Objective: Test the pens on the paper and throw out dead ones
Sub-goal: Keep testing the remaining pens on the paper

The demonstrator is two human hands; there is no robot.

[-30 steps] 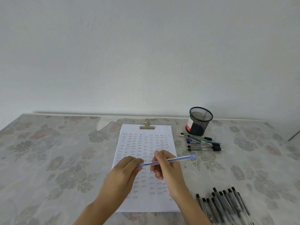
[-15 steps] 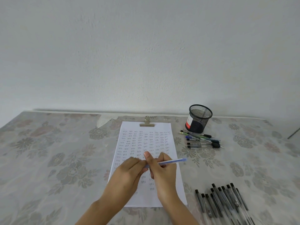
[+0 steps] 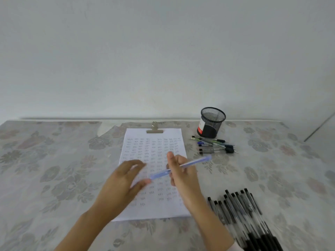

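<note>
A white sheet of paper (image 3: 154, 142) covered in rows of small ink marks lies on the table under a metal clip (image 3: 154, 129). My right hand (image 3: 181, 176) grips a blue pen (image 3: 197, 161) above the paper; the pen lies slanted, one end toward the upper right. My left hand (image 3: 123, 180) hovers just left of the pen's lower end, fingers spread and blurred, holding nothing. A row of several black pens (image 3: 241, 211) lies at the lower right. Several mixed pens (image 3: 213, 146) lie beside a black mesh cup (image 3: 212, 122).
The table carries a floral cloth (image 3: 54, 169) and ends at a white wall behind. The mesh cup stands at the back right, right of the paper's top edge.
My left hand has let go of the pen's end and opened, moving slightly left. The right hand keeps hold of the pen, now more slanted.
</note>
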